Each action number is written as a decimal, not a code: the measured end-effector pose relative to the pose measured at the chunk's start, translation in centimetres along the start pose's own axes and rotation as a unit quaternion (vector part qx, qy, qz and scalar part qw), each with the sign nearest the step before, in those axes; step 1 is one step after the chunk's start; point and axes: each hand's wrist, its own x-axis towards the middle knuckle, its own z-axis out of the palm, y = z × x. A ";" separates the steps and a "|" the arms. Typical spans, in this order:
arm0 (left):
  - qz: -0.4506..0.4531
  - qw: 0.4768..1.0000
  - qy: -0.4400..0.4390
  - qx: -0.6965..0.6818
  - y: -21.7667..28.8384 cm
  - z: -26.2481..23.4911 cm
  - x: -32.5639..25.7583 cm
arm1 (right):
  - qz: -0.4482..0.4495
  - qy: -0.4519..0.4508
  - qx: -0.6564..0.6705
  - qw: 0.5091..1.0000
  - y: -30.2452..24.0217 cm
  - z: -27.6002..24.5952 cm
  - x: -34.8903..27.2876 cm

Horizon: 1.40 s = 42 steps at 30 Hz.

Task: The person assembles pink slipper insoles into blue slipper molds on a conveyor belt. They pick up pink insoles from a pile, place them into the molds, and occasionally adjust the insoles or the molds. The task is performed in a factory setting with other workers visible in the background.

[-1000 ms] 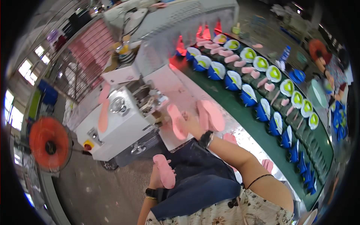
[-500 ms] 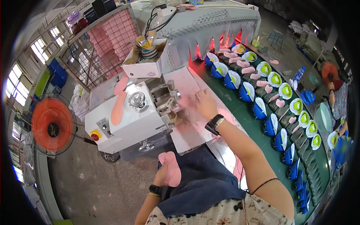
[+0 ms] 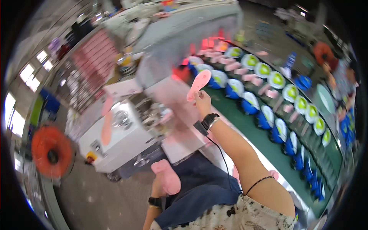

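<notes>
My right hand [image 3: 203,104] is raised over the near edge of the green conveyor, its fingers closed on the heel end of a pink insole [image 3: 200,82] that points up and away. Low in front of my lap, my left hand [image 3: 157,187] grips pink insoles [image 3: 170,179]; they look like a small stack, though blur hides how many. Beyond the left hand stands a white machine [image 3: 115,147] with a round handwheel on top and metal rollers at its right side. Two more pink insoles [image 3: 106,128] lie along its top.
Blue-and-white shoe uppers [image 3: 251,102] line the green conveyor [image 3: 251,128] on my right, with pink insoles between the rows. An open carton [image 3: 124,86] stands behind the machine. An orange fan [image 3: 53,153] is at the left. A person [image 3: 343,82] works across the conveyor.
My right hand has moved up from the board beside the rollers and now lifts an insole toward the conveyor. My left hand keeps its insoles. The whole view has shifted and blurred.
</notes>
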 end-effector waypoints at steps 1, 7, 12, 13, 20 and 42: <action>0.003 1.000 0.005 0.006 -0.2 0.0 0.0 | 0.027 0.023 0.035 0.999 -1.9 -3.6 -0.9; -0.027 0.998 -0.044 0.035 -0.9 1.0 3.0 | -0.033 0.292 -0.200 0.935 2.3 -37.5 -2.2; 0.141 0.921 -0.084 0.352 -1.5 -1.1 6.8 | 0.026 0.485 -0.461 0.743 2.4 -62.1 -11.4; 0.202 0.871 -0.084 0.440 -1.5 -1.5 7.4 | 0.043 0.496 -0.463 0.734 2.6 -65.3 -12.9; -0.056 0.986 -0.117 0.109 -0.6 2.8 7.4 | 0.102 0.486 -0.494 0.714 5.6 -72.1 -12.4; 0.047 0.996 0.000 -0.075 3.4 5.2 -0.7 | 0.024 -0.239 -0.168 0.956 3.5 -1.2 -18.5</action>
